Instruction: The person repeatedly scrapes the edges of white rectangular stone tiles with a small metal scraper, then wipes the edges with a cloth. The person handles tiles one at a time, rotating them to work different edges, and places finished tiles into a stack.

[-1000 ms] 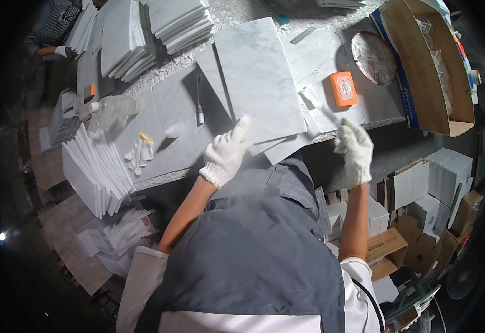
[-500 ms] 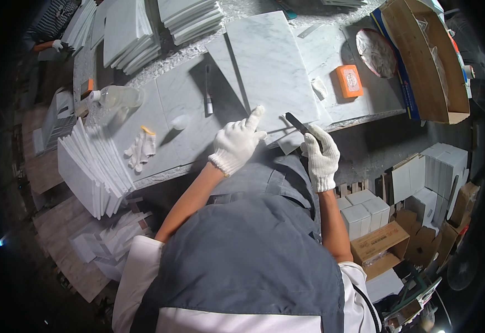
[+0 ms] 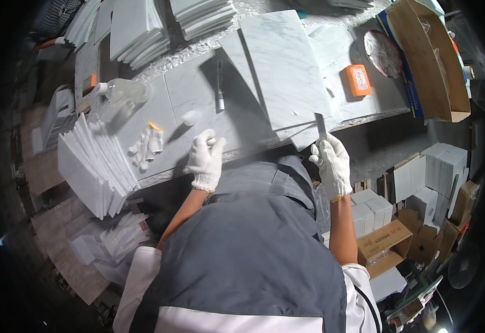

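My right hand [image 3: 333, 165], in a white knit glove, grips a narrow, flat metal blade [image 3: 320, 125] that points up beside the near right corner of a pale grey-veined marble tile [image 3: 284, 69]. That tile lies over another tile [image 3: 234, 47] set at an angle on the bench. A small white bit [image 3: 295, 113] rests near its front edge. My left hand [image 3: 205, 160], also gloved, hovers by the bench's front edge, fingers loosely curled, thumb apart, holding nothing visible. Nearest to it are a small translucent white item [image 3: 190, 117] and a slim pen-like tool [image 3: 219, 91].
Left on the bench are a spare glove [image 3: 149, 145], a clear bottle [image 3: 127, 92] and leaning white tiles [image 3: 95, 166]. Tile stacks [image 3: 138, 33] stand behind. To the right are an orange box [image 3: 357, 80], a round container [image 3: 382, 54] and a long cardboard box [image 3: 433, 61]. A co-worker's arm [image 3: 48, 43] shows far left.
My left hand has come off the tile and moved left. My right hand has shifted slightly right and down, and the blade has turned more upright. The whole view has shifted a little.
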`<state>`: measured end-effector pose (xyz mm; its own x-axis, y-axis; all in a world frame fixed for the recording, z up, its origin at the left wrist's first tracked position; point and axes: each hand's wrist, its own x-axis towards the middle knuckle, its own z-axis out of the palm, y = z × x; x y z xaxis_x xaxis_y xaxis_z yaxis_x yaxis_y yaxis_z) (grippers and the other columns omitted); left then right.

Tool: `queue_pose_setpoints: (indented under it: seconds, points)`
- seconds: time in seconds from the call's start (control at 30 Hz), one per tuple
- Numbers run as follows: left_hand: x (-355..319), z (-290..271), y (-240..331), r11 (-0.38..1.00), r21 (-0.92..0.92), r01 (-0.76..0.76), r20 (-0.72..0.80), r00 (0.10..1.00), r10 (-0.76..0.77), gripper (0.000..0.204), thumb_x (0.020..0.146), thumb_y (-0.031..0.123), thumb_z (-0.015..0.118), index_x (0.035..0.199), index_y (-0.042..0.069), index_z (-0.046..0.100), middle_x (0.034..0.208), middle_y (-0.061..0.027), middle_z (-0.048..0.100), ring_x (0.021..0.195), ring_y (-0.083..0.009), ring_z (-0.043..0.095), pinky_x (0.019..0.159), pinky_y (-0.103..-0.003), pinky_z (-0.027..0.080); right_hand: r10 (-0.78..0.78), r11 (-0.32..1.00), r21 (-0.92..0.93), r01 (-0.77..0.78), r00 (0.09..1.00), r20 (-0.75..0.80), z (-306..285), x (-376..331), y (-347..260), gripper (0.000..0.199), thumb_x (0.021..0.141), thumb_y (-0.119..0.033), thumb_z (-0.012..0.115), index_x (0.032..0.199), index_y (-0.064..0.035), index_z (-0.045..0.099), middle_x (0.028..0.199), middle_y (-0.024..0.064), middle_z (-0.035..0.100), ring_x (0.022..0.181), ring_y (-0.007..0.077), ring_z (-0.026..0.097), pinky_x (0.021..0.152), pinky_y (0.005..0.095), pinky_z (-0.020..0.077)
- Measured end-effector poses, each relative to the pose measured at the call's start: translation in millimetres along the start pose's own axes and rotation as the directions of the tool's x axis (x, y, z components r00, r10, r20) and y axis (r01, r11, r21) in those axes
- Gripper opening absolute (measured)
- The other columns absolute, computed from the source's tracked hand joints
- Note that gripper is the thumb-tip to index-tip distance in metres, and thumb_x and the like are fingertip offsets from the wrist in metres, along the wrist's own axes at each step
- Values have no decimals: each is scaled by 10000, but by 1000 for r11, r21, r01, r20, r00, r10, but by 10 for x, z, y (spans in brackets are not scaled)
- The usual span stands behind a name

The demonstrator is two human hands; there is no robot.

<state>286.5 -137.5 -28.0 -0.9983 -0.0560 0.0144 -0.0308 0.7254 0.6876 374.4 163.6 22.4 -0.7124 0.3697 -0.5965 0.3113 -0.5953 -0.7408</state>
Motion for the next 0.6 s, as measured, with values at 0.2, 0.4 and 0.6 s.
queue_pose_setpoints:
  seconds: [0.2,0.4,0.6]
  points:
    - [142,-143,-333,989,-57,135,-205,968,-144,692,776,241,865,1335,42,509,1206,-135,589,1098,-256,606,967,-400,490,26,999,-24,-25,999,47,-27,24,-52,155,1003,-113,625,1119,-11,609,951,63,635,808,123,621,624,249,575]
    - [500,-58,-306,985,80,154,-255,958,-129,718,770,262,862,1357,54,504,1282,-154,563,1223,-302,545,1046,-422,442,-207,941,-286,179,976,-71,106,152,-122,348,982,-67,637,1318,13,587,1103,88,658,810,114,654,673,244,572]
    - [664,47,-372,985,36,170,-256,954,-155,540,805,293,831,1251,73,618,1244,-135,616,1191,-306,565,1023,-427,457,-253,901,-353,254,966,49,320,322,10,300,968,-85,652,1266,-58,680,937,1,687,653,40,591,557,195,496]
